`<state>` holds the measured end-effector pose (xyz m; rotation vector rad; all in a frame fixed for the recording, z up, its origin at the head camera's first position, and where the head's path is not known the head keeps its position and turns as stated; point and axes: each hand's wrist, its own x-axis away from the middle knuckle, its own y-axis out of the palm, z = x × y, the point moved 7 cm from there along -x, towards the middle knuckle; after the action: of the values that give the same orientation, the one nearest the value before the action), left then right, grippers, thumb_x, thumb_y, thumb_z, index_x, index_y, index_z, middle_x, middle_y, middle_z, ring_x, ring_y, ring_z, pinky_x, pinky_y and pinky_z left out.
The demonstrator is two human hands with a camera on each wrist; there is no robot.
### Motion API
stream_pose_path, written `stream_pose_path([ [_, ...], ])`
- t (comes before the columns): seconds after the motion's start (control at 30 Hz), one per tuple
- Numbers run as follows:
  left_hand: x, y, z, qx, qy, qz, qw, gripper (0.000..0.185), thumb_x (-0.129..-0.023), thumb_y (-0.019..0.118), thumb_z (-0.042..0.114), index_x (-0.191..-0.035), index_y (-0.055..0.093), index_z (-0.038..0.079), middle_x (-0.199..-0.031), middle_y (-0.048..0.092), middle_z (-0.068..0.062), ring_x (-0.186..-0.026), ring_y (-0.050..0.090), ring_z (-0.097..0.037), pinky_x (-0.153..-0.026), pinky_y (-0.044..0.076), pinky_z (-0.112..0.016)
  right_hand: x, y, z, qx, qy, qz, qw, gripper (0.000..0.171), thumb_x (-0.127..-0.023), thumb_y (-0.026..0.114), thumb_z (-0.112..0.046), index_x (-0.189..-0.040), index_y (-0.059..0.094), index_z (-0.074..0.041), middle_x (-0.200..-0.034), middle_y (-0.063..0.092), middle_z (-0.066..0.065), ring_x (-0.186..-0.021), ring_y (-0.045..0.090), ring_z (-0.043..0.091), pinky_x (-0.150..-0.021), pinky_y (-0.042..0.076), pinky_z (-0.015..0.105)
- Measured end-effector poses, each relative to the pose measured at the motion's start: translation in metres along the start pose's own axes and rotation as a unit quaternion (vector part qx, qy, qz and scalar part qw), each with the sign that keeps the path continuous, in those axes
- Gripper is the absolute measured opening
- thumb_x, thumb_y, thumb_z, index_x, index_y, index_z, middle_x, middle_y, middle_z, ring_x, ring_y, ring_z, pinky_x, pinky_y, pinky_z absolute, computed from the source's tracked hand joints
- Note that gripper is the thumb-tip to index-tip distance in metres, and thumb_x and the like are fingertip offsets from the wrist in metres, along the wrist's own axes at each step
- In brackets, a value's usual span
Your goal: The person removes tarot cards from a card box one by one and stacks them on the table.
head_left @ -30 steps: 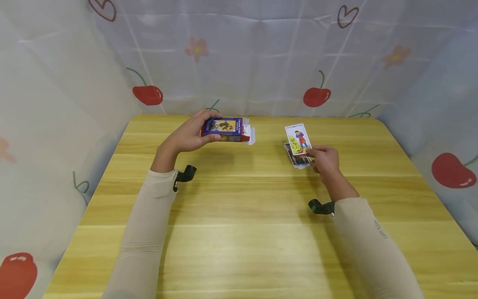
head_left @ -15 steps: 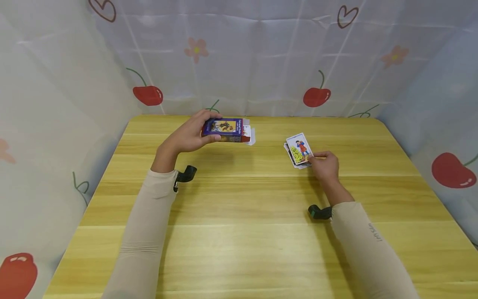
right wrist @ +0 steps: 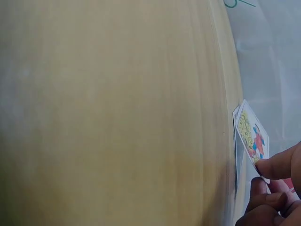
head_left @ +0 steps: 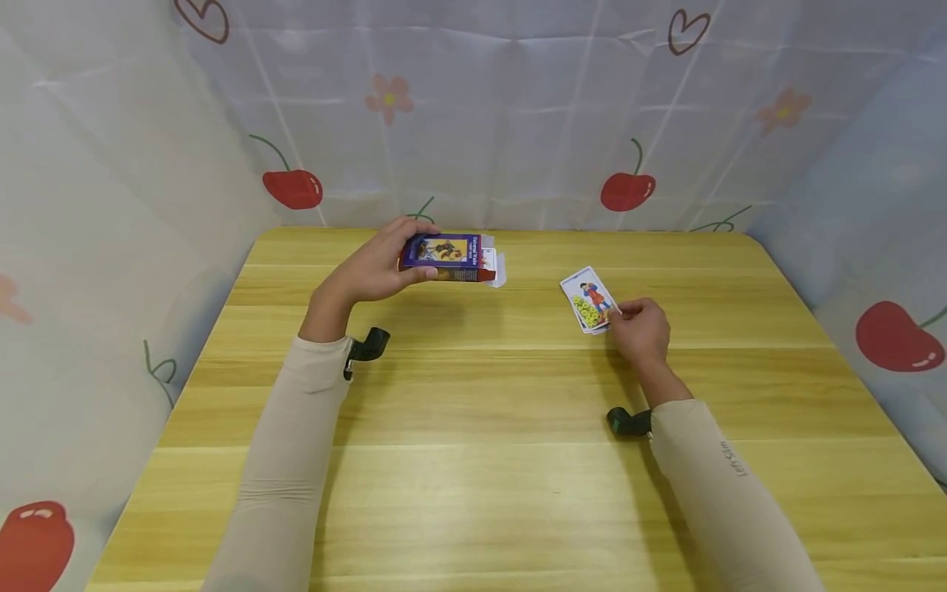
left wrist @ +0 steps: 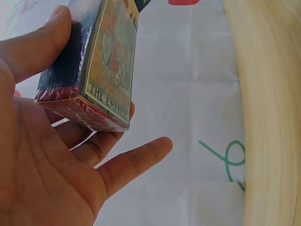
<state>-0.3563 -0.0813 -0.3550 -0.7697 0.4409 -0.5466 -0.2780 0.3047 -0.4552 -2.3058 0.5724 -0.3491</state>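
My left hand (head_left: 377, 261) grips a purple and red tarot card box (head_left: 444, 251), held above the table toward the back. The box's flap end faces right and stands open, with a white card edge showing inside. In the left wrist view, the box (left wrist: 110, 61) reads "THE EMPRESS" and the thumb and fingers hold its sides. To the right, my right hand (head_left: 642, 330) pinches the lower corner of a tarot card (head_left: 589, 300) showing a red-coated figure and yellow discs. That card lies over a small pile of cards (right wrist: 236, 141), which it mostly covers.
The wooden table (head_left: 473, 493) spreads beneath both arms. A pale curtain (head_left: 481, 123) printed with cherries, flowers and hearts rises behind the table's back edge and along both sides. Black wrist cameras (head_left: 368, 344) jut from both sleeves.
My right hand has brought the pinched card down and toward me, turning it until it lines up over the pile. The left hand and box have stayed put.
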Motion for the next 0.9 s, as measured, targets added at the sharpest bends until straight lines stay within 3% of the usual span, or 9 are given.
stream_pose_path([
  [0.33, 0.002, -0.003, -0.001, -0.002, 0.000, -0.002, 1.0000, 0.061, -0.091, 0.071, 0.032, -0.143, 0.045, 0.011, -0.141, 0.045, -0.012, -0.119, 0.046, -0.028, -0.105, 0.039, -0.050, -0.001, 0.008, -0.001, 0.032, 0.031, -0.029, 0.999, 0.038, -0.092, 0.062, -0.032, -0.113, 0.072, -0.002, -0.120, 0.066, 0.019, -0.103, 0.059, 0.030, -0.073, 0.044, 0.031],
  [0.9, 0.001, -0.004, 0.000, -0.009, 0.000, 0.002, 1.0000, 0.062, -0.092, 0.070, 0.033, -0.144, 0.044, 0.012, -0.138, 0.046, -0.013, -0.118, 0.045, -0.028, -0.104, 0.039, -0.050, -0.008, 0.009, -0.002, 0.118, 0.011, -0.043, 0.992, 0.037, -0.091, 0.058, -0.034, -0.104, 0.076, -0.004, -0.114, 0.070, 0.016, -0.089, 0.059, 0.025, -0.064, 0.042, 0.029],
])
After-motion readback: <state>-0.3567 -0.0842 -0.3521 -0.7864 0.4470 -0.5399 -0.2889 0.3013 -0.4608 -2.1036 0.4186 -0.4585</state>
